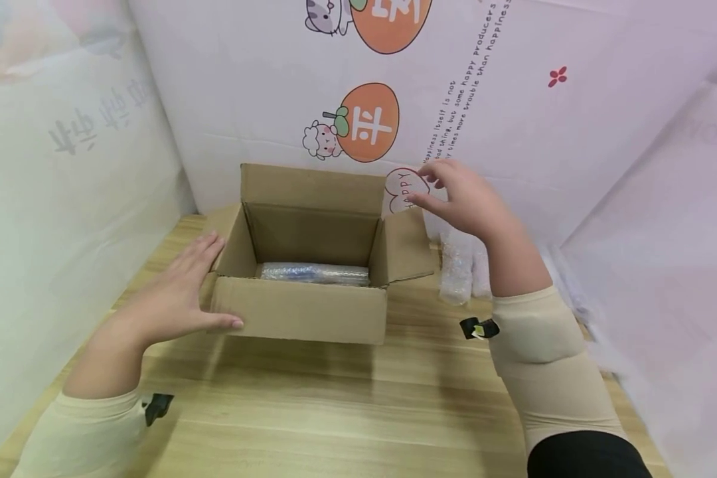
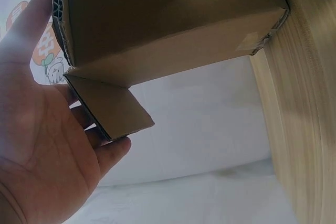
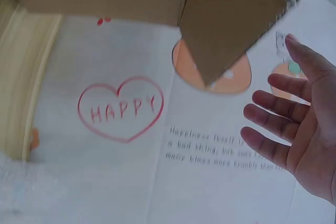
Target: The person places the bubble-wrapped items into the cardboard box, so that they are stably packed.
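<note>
An open cardboard box (image 1: 299, 309) stands on the wooden table with its flaps spread. Inside it lies a bubble-wrapped bundle (image 1: 317, 273). My left hand (image 1: 173, 292) lies along the box's left side, fingers fairly straight behind the left flap (image 2: 113, 106), thumb over the front flap's corner. My right hand (image 1: 463, 196) is raised above the right flap (image 1: 407, 245), apart from it and holding nothing. In the right wrist view its fingers (image 3: 275, 121) are loosely bent.
Bubble-wrapped rolls (image 1: 456, 267) lie right of the box, beneath the right forearm. Clear plastic wrap (image 1: 567, 285) sits along the right edge. White printed sheeting (image 1: 245, 86) walls the table (image 1: 287, 411) at the back and both sides.
</note>
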A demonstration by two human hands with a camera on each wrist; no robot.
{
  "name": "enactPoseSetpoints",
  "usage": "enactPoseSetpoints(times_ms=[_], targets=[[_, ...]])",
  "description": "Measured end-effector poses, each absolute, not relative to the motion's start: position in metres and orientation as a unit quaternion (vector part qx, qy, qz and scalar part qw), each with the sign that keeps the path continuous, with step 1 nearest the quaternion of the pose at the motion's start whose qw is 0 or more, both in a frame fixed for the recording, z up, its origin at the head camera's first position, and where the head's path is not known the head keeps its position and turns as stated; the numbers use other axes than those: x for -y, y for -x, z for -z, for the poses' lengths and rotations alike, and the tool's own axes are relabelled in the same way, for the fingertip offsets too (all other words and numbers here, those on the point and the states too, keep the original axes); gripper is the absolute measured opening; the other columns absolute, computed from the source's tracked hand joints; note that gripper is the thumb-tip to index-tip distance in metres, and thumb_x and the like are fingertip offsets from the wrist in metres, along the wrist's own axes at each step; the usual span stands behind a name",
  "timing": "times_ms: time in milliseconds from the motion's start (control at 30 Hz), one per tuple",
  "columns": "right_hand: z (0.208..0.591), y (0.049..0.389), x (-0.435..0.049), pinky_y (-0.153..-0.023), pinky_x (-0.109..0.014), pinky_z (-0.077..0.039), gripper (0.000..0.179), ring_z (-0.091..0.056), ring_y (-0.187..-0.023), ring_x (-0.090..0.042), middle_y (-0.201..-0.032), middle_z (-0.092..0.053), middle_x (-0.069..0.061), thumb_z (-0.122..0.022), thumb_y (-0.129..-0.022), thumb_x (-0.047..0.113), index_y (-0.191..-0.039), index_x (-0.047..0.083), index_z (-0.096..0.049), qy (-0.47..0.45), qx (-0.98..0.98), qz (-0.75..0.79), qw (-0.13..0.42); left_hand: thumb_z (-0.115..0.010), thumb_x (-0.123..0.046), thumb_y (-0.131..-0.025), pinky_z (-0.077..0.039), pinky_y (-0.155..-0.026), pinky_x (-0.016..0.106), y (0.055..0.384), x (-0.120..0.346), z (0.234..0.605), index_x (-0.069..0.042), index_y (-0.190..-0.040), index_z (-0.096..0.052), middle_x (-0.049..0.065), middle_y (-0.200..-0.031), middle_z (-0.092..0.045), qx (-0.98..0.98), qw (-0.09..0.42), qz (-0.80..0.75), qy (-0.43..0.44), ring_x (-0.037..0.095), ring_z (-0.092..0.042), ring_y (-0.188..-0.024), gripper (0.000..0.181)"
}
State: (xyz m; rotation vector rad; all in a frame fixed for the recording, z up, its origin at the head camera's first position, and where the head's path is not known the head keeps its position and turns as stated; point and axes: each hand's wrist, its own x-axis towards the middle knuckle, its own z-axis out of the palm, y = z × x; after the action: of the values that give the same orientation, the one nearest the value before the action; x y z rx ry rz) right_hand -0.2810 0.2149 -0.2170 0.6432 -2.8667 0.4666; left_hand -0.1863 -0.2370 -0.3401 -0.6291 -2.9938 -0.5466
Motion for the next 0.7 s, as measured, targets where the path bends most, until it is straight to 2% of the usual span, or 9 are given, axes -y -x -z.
enactPoseSetpoints(times_ms=[167, 467, 700], targets=[[0.225, 0.270, -0.245, -0.102, -0.058, -0.041, 0.074, -0.048, -0.125, -0.035, -0.139, -0.050, -0.017, -0.056, -0.093, 0.058, -0.147, 0.010, -0.041, -0.174, 0.964, -0.181, 0.085, -0.068, -0.080, -0.067, -0.016, -0.119, 0.062, 0.186, 0.238, 0.342, -0.021, -0.159, 0.004, 0.002, -0.166, 0.007, 0.964, 0.015, 0.176, 0.199, 0.032, 0.002, -0.153, 0.131], [0.246, 0.249, -0.296, -0.100, -0.062, -0.040, 0.078, -0.048, -0.126, -0.040, -0.143, -0.046, -0.019, -0.054, -0.093, 0.059, -0.149, 0.008, -0.037, -0.125, 0.968, -0.196, 0.091, -0.069, -0.078, -0.067, -0.015, -0.120, 0.060, 0.186, 0.236, 0.342, -0.019, -0.159, 0.003, 0.003, -0.166, 0.006, 0.963, 0.022, 0.178, 0.203, 0.031, 0.002, -0.153, 0.131], [0.270, 0.235, -0.335, -0.097, -0.065, -0.039, 0.084, -0.044, -0.128, -0.043, -0.143, -0.043, -0.024, -0.052, -0.094, 0.060, -0.154, 0.008, -0.027, -0.089, 0.975, -0.189, 0.079, -0.069, -0.077, -0.068, -0.013, -0.121, 0.059, 0.186, 0.236, 0.343, -0.017, -0.159, 0.003, 0.003, -0.166, 0.006, 0.962, 0.022, 0.179, 0.205, 0.032, 0.001, -0.153, 0.130]])
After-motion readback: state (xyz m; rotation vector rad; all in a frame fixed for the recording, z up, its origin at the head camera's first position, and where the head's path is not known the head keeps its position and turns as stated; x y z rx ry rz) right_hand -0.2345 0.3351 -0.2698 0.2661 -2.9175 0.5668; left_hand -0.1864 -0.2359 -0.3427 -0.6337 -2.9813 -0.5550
